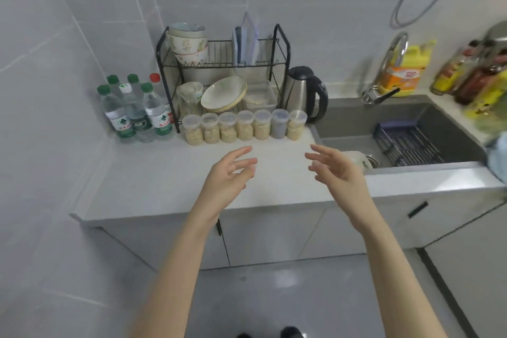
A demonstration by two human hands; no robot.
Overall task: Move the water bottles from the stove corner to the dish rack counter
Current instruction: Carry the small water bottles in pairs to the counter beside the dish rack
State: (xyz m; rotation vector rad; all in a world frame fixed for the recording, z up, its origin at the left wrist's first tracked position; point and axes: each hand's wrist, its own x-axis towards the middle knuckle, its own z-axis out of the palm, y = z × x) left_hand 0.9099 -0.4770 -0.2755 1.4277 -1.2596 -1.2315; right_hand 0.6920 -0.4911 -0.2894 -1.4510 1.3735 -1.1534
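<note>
Fingers (239, 153) on both hands are spread apart and loosely bent, with nothing in them. The left hand (227, 173) and right hand (338, 173) are both out over the near part of the counter (153, 181), palms roughly facing each other with a clear gap between them. As far as I can see they aren't touching any object.

The water bottles (134, 112) are standing upright in a tight bunch at the far left corner of the counter, against the tiled wall and just left of the dish rack (282, 63). Most have green caps, and one at the back has a red cap. They're well apart from both hands.

Along the front of the rack there's a row of little lidded jars (244, 126), most filled with something beige. Bowls (188, 41) are stacked on the rack's upper level and plates (223, 93) lean on the lower one. A steel kettle (304, 93) sits just right of the rack, and the sink (356, 123) is further right with a dark basket (406, 143) in it.
</note>
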